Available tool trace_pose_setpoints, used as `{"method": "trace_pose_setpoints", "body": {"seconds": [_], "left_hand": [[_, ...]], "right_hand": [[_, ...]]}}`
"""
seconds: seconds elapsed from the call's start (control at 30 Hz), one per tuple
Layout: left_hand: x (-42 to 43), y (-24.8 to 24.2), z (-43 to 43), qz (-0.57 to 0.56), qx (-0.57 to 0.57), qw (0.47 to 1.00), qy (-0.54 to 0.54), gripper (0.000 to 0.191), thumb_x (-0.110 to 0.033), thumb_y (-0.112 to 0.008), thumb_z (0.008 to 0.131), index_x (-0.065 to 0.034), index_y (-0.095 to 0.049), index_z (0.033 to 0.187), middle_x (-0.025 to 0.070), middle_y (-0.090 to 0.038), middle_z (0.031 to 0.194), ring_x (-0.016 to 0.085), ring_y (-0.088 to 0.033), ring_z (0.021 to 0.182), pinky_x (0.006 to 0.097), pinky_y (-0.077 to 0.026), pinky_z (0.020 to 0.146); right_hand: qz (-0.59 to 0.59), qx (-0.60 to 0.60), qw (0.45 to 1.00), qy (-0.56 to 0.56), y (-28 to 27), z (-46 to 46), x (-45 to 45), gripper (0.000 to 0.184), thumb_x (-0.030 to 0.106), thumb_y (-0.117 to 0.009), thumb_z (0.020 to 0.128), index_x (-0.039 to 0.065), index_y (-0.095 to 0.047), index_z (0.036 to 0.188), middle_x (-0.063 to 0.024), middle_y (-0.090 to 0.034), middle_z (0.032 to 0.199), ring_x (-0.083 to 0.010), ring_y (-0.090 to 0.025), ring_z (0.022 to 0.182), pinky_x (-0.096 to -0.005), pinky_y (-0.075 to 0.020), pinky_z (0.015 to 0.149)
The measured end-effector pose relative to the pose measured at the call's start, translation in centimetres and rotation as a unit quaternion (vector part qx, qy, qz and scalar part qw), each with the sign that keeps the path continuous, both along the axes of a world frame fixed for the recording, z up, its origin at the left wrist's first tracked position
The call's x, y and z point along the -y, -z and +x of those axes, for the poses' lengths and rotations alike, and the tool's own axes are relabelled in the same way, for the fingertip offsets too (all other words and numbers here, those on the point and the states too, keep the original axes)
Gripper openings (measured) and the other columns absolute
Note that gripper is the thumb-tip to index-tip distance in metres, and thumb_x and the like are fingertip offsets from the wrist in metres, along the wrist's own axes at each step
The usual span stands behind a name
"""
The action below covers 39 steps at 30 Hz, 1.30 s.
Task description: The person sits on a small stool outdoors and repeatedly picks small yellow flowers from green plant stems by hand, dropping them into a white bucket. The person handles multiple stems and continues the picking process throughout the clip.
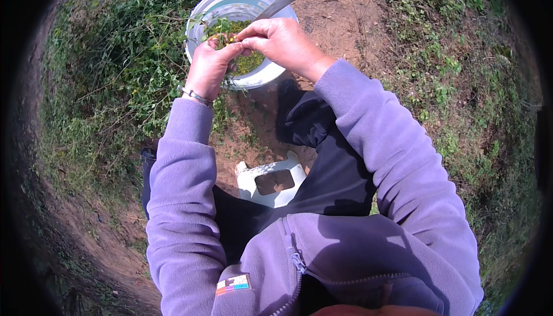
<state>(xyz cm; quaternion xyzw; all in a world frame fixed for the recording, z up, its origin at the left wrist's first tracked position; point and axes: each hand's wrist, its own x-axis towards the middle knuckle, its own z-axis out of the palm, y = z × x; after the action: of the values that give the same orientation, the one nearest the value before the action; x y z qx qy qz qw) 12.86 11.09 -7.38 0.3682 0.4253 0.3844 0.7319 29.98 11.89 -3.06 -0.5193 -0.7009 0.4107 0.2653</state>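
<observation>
Above a white plastic bucket, my two hands meet over its opening. My left hand holds a leafy green sprig with small yellow flowers, its thumb against the right hand's fingers. My right hand pinches at the yellow flowers with thumb and forefinger; what exactly lies between the tips is partly hidden. Inside the bucket is a layer of yellow-green flower heads. A flat grey strip, like a blade, slants over the bucket's far right rim; its lower end is behind my hand.
Dense flowering plants crowd the bucket's left side and overlap its rim. Between my legs stands a white plastic stool with a rectangular opening. Bare brown soil lies beyond the bucket, with low weeds on the right.
</observation>
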Motion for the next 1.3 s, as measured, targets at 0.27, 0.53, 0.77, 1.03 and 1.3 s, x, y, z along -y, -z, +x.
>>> {"method": "trace_pose_setpoints", "body": {"seconds": [0.27,0.53,0.77,1.03,1.3], "left_hand": [[0.1,-0.1,0.4,-0.011,0.012,1.000,0.007,0.019,-0.013,-0.066,0.083,-0.0048,-0.064,0.100,0.0030,-0.069,0.085,0.005,-0.060,0.072,0.0192,-0.040,0.058],[-0.4,-0.2,0.2,-0.035,-0.001,0.999,-0.028,0.018,-0.014,-0.065,0.086,-0.0062,-0.064,0.101,0.0038,-0.067,0.083,0.005,-0.053,0.065,0.0206,-0.038,0.055],[-0.4,-0.1,0.2,-0.045,0.039,0.998,-0.023,0.020,-0.015,-0.064,0.087,-0.0056,-0.063,0.105,0.0046,-0.066,0.085,0.006,-0.055,0.068,0.0208,-0.040,0.055],[-0.4,0.0,0.1,-0.014,0.048,0.999,0.006,0.022,-0.013,-0.062,0.089,-0.0043,-0.062,0.109,0.0011,-0.067,0.089,0.005,-0.059,0.075,0.0197,-0.040,0.056],[-0.2,-0.4,0.4,-0.027,0.059,0.998,0.011,0.028,-0.011,-0.062,0.088,-0.0042,-0.060,0.115,-0.0003,-0.066,0.090,0.004,-0.058,0.075,0.0188,-0.039,0.058]], "right_hand": [[0.031,0.083,0.996,0.002,0.2,0.3,0.0,0.016,0.013,-0.057,0.087,0.000,-0.064,0.092,-0.0127,-0.068,0.078,-0.0197,-0.068,0.073,-0.0310,-0.0534,0.069],[-0.313,0.187,0.884,-0.291,-3.8,1.6,1.5,0.031,0.016,-0.060,0.080,0.003,-0.061,0.109,-0.0106,-0.067,0.087,-0.0228,-0.065,0.085,-0.0365,-0.0504,0.078],[-0.227,0.087,0.970,0.009,-1.9,1.8,-1.1,0.025,0.018,-0.066,0.077,0.000,-0.067,0.095,-0.0049,-0.068,0.079,-0.0145,-0.063,0.066,-0.0277,-0.0507,0.063],[-0.354,-0.119,0.926,0.053,-1.0,1.7,-1.3,0.024,0.024,-0.063,0.089,0.004,-0.067,0.102,-0.0006,-0.067,0.084,-0.0030,-0.055,0.062,-0.0167,-0.0397,0.052],[-0.342,-0.099,0.931,0.080,-0.8,1.5,-1.5,0.016,0.022,-0.064,0.084,0.007,-0.067,0.086,0.0020,-0.061,0.073,-0.0040,-0.055,0.061,-0.0174,-0.0391,0.051]]}}
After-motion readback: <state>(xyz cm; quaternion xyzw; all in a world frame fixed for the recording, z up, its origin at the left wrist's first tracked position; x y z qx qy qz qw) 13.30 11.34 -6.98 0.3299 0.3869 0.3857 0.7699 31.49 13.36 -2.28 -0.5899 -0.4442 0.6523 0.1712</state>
